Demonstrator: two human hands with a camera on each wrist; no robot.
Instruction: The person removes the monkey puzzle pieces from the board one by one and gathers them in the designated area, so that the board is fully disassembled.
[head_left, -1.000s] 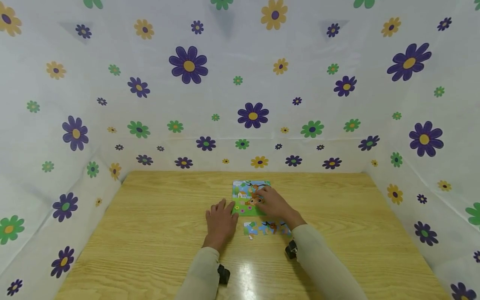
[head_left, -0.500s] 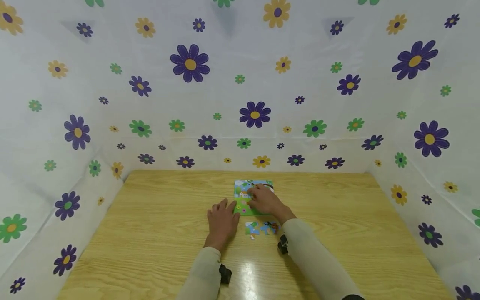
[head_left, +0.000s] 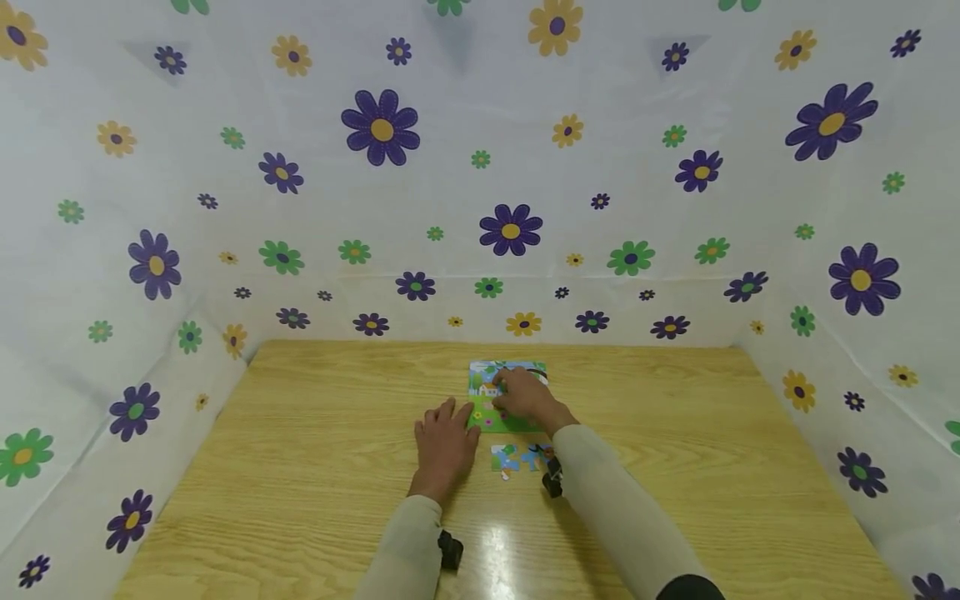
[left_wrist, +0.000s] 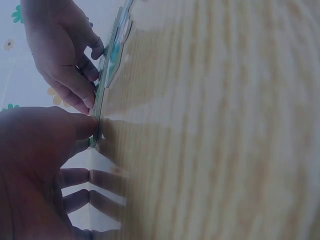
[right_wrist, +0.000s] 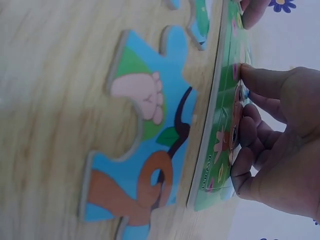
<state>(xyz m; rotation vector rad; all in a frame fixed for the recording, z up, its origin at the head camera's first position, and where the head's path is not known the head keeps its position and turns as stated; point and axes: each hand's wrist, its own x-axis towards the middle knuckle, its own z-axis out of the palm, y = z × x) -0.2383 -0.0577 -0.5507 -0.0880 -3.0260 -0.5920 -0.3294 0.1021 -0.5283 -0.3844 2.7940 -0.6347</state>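
A jigsaw puzzle board (head_left: 480, 423) with a house, meadow and monkey picture lies flat on the table. My left hand (head_left: 444, 442) rests at its left side, fingers spread, thumb against the board's edge. Over the board's middle is my right hand (head_left: 525, 396), fingers bent. In the right wrist view its thumb (right_wrist: 265, 82) and fingertips touch the picture; I cannot tell whether a piece is between them. Nearer me lie loose puzzle pieces (head_left: 505, 457). One large piece (right_wrist: 172, 65) shows a pink foot, a branch and a brown curl. The right hand hides part of the picture.
The wooden table (head_left: 315, 467) runs back to a white flowered cloth (head_left: 450, 192) that hangs behind and on both sides. A small black wrist camera (head_left: 553, 479) on the right sleeve overlaps the right end of the loose pieces.
My right hand has moved left across the board and now covers the monkey's face. Its forearm has swung left too, hiding more of the loose pieces. The left hand stays at the board's edge.
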